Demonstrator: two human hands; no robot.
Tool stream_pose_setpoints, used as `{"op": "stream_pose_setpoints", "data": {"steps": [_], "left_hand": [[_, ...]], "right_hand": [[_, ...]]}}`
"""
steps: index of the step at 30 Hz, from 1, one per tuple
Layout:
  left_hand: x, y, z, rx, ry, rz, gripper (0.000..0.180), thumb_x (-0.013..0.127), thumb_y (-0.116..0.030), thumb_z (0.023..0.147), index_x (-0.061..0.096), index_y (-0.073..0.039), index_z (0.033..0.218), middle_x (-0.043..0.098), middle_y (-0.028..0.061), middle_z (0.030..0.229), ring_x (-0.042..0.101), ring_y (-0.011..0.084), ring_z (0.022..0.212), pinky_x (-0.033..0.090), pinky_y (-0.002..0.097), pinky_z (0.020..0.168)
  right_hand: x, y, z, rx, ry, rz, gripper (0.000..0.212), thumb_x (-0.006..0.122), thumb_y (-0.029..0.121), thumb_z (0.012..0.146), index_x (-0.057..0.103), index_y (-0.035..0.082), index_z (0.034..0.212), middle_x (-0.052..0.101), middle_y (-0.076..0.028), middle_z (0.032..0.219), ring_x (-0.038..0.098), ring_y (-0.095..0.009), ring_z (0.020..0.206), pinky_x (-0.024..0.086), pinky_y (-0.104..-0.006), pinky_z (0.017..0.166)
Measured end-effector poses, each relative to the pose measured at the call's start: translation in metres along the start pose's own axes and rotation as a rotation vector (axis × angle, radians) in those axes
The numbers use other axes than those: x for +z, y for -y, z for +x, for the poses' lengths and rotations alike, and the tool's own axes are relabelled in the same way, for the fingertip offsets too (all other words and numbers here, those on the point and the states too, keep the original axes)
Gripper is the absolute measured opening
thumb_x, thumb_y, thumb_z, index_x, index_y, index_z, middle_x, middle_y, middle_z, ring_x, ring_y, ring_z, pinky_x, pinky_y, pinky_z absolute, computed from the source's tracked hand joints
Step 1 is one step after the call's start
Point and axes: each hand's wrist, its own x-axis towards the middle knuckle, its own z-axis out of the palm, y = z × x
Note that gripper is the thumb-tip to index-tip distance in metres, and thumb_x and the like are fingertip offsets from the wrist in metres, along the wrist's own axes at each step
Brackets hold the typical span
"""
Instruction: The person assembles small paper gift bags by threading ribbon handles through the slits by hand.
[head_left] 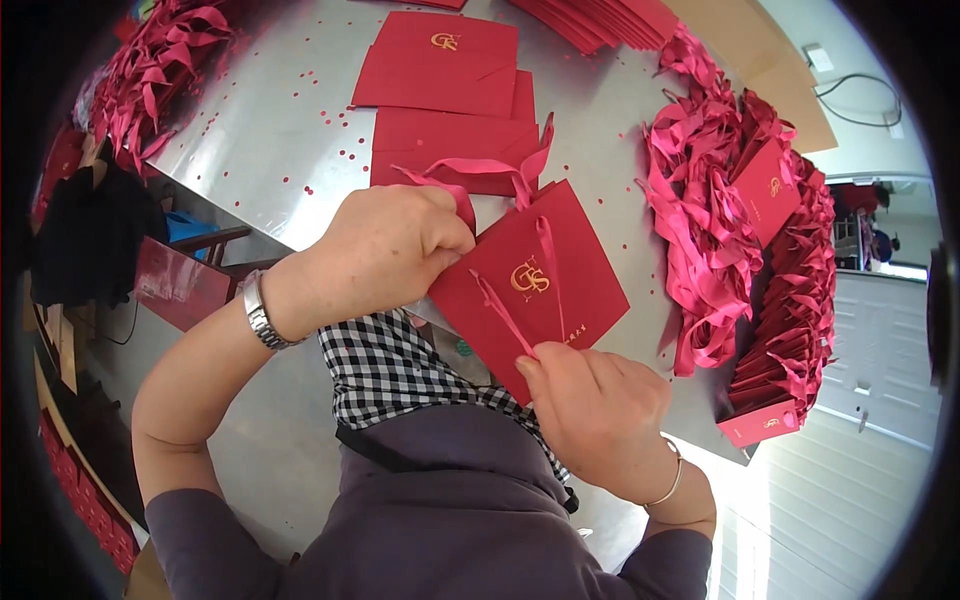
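A flat red paper gift bag (585,265) with a gold emblem is tilted in front of me at the table's near edge. My left hand (400,245) is closed at the bag's upper left edge, its fingertips partly hidden. A pink ribbon (490,168) runs from beside that hand along the far edge of the bag. My right hand (600,415) pinches a pink ribbon handle (505,318) at the bag's lower edge. Two strands of this handle come out of the bag's face and run down toward my right fingers.
More flat red bags (440,65) lie just beyond on the metal table (260,110), among scattered red paper dots. Ribboned bags (700,220) are heaped along the right edge, and another ribbon pile (160,70) sits far left. A red bag stack (600,20) lies at the back.
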Motion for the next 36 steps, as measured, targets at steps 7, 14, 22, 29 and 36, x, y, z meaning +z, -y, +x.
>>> {"op": "stream_pose_setpoints", "data": {"steps": [7,14,22,29,36], "left_hand": [[0.0,-0.001,-0.004,-0.026,-0.056,-0.052,0.008,0.066,-0.003,0.076,0.069,-0.007,0.082,0.061,0.01,0.076,0.063,0.0313,0.074,0.049,0.0397,0.064],[-0.026,0.048,-0.001,-0.243,-0.478,0.21,0.011,0.067,-0.008,0.08,0.072,-0.007,0.089,0.067,0.0095,0.087,0.065,0.0308,0.077,0.052,0.0384,0.068],[-0.009,0.012,0.013,-0.041,-0.592,0.08,0.031,0.068,-0.005,0.08,0.067,-0.006,0.111,0.064,0.0154,0.108,0.061,0.0333,0.098,0.051,0.0367,0.082],[0.007,0.031,0.024,0.083,-0.475,0.254,0.011,0.069,0.002,0.074,0.066,-0.002,0.084,0.061,0.012,0.092,0.058,0.0318,0.087,0.049,0.0388,0.075],[0.002,0.041,0.026,0.044,-0.503,0.458,0.012,0.068,0.002,0.073,0.067,-0.004,0.084,0.063,0.009,0.089,0.059,0.0294,0.083,0.05,0.037,0.072]], "right_hand": [[0.042,-0.016,-0.028,0.236,0.086,0.115,0.096,0.078,0.037,0.073,0.032,-0.012,0.141,0.041,-0.028,0.143,0.044,-0.044,0.128,0.034,-0.0505,0.106],[0.048,-0.018,-0.034,0.235,-0.009,0.218,0.098,0.078,0.037,0.074,0.028,-0.011,0.144,0.046,-0.029,0.139,0.046,-0.043,0.129,0.035,-0.0507,0.107],[0.042,-0.019,-0.033,0.208,0.066,0.119,0.084,0.07,0.044,0.08,0.04,-0.006,0.141,0.046,-0.028,0.139,0.045,-0.042,0.129,0.034,-0.0503,0.108],[0.04,-0.019,-0.031,0.177,0.1,0.075,0.078,0.069,0.046,0.081,0.047,-0.006,0.136,0.047,-0.028,0.139,0.045,-0.041,0.13,0.034,-0.05,0.108],[0.041,-0.017,-0.031,0.223,0.096,0.094,0.077,0.069,0.047,0.08,0.051,-0.007,0.132,0.05,-0.028,0.136,0.048,-0.041,0.128,0.036,-0.0496,0.107]]}}
